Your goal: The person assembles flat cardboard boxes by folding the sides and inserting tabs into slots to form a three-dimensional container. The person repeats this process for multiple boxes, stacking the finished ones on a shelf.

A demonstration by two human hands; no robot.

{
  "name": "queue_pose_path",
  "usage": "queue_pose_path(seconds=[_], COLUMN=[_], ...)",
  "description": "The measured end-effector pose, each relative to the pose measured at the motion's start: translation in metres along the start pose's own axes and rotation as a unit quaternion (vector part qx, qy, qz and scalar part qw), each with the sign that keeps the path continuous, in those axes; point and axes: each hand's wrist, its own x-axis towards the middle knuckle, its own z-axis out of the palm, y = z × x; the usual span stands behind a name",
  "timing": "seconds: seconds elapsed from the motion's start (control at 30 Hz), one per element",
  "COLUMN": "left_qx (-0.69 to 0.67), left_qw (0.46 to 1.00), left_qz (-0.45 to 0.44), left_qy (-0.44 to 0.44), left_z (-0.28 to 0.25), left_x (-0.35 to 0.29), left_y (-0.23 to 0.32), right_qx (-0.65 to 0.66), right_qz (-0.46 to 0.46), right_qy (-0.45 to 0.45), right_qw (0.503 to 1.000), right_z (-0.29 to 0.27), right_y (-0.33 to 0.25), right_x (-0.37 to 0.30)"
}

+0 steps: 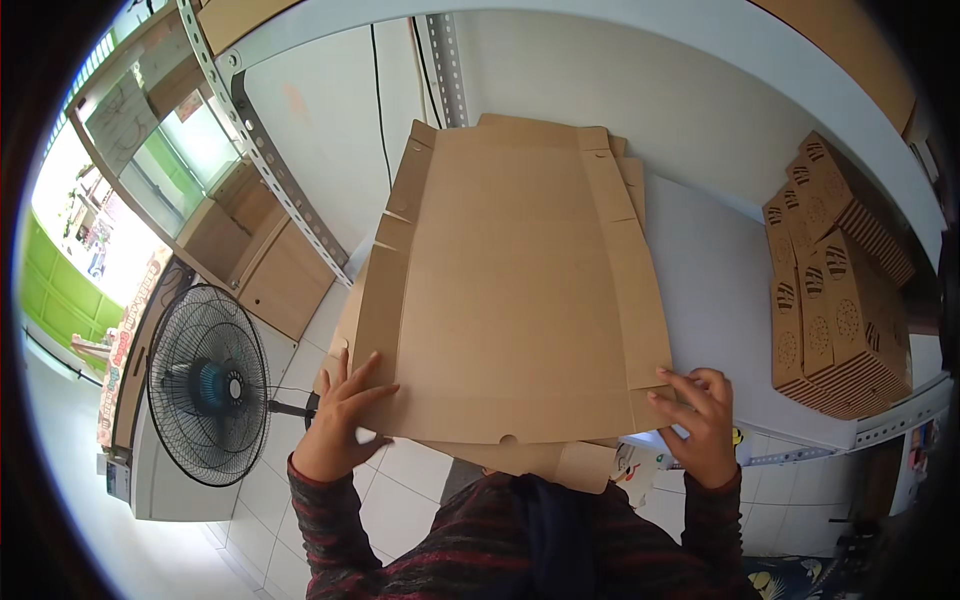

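Observation:
A large flat brown cardboard box blank [505, 290] lies in front of me, with creases, slits and side flaps along its left and right edges. It rests on more brown cardboard sheets [585, 465] that stick out from under it. My left hand [345, 415] is on its near left corner, fingers spread over the flap and thumb apart below the edge. At the near right corner, my right hand [702, 420] touches the side flap with bent, separated fingertips. A small notch sits midway along the blank's near edge.
The sheets lie on a pale grey shelf [705, 260] framed by perforated metal uprights [270, 150]. Folded brown boxes with dark printed patterns [835, 310] are stacked on its right. A black fan [208, 385] stands left, before a wooden cabinet [290, 285]. White floor tiles [400, 490] show below.

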Motion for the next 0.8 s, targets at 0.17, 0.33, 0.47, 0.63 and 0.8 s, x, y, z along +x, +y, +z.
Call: queue_pose_path(seconds=[0.17, 0.33, 0.47, 0.63, 0.8], left_qx=[-0.130, -0.158, -0.154, -0.037, 0.071], left_qw=[0.984, 0.935, 0.923, 0.945, 0.971], left_qz=[-0.002, -0.113, -0.121, -0.102, 0.012], left_qy=[0.120, 0.297, 0.332, 0.308, 0.229], left_z=[0.014, 0.042, 0.058, 0.045, 0.004], left_x=[0.009, 0.030, 0.036, 0.032, 0.023], left_y=[-0.029, -0.025, -0.032, -0.017, 0.066], right_qx=[0.191, 0.222, 0.203, 0.294, 0.441], right_qz=[0.070, 0.252, 0.232, 0.263, 0.137], right_qy=[0.031, 0.058, 0.085, 0.009, -0.041], right_qw=[0.979, 0.940, 0.948, 0.919, 0.886], right_z=[0.012, 0.041, 0.052, 0.038, 0.012], right_y=[0.017, 0.017, 0.014, 0.023, 0.039], right_x=[0.016, 0.031, 0.042, 0.037, 0.008])
